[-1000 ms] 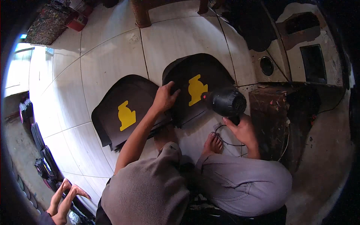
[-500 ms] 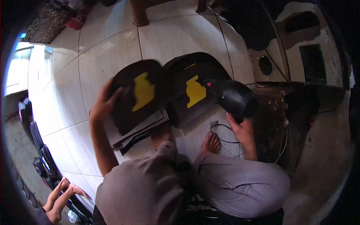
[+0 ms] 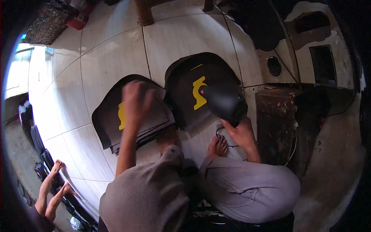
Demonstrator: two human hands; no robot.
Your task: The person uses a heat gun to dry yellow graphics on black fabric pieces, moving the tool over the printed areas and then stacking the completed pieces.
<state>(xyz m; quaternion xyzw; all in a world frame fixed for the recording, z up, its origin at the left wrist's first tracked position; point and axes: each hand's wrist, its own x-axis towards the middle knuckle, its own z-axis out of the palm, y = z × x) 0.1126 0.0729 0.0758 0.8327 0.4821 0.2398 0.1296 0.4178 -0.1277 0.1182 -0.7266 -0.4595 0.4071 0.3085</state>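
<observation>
My right hand is closed round the grip of a black hair dryer. Its blurred, rounded body hangs over the right stack of dark fabric panels; the top panel bears a yellow cut-out shape, partly covered by the dryer. Over the left stack of dark panels, my left hand is smeared by motion, with its fingers apart and nothing visible in it. That hand and forearm hide most of the yellow shape there.
Beside my right foot, a dark cord curls on the tiled floor. A worn brown wooden box stands at the right, below a pale cabinet. Another person's legs stretch out at lower left, near dark bundles.
My left hand has laid the raised panel down on the left stack, let it go and moved right. The hair dryer has shifted left over the right stack's yellow shape.
</observation>
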